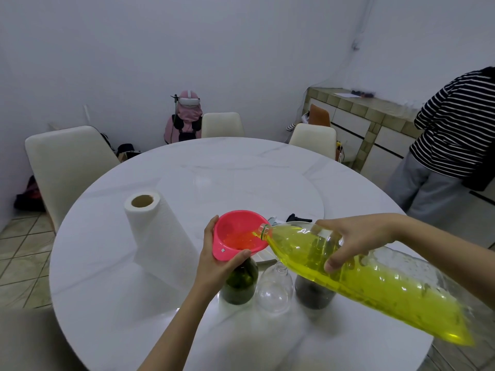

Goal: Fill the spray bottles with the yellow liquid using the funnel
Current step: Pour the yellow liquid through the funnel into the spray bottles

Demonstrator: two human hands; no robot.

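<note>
Pouring step: my left hand [214, 259] grips the pink plastic funnel [239, 234] upright; my right hand [353, 241] grips the clear plastic bottle of yellow liquid [375, 285] and should tilt it slowly.

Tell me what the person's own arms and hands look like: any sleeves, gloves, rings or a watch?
Both forearms are bare as far as the picture shows; no sleeve edge comes into view. The left hand and the right hand wear no gloves, and no ring, watch or bracelet shows on the visible fingers and wrists. The nails look short and unpainted. No markings can be seen.
</note>
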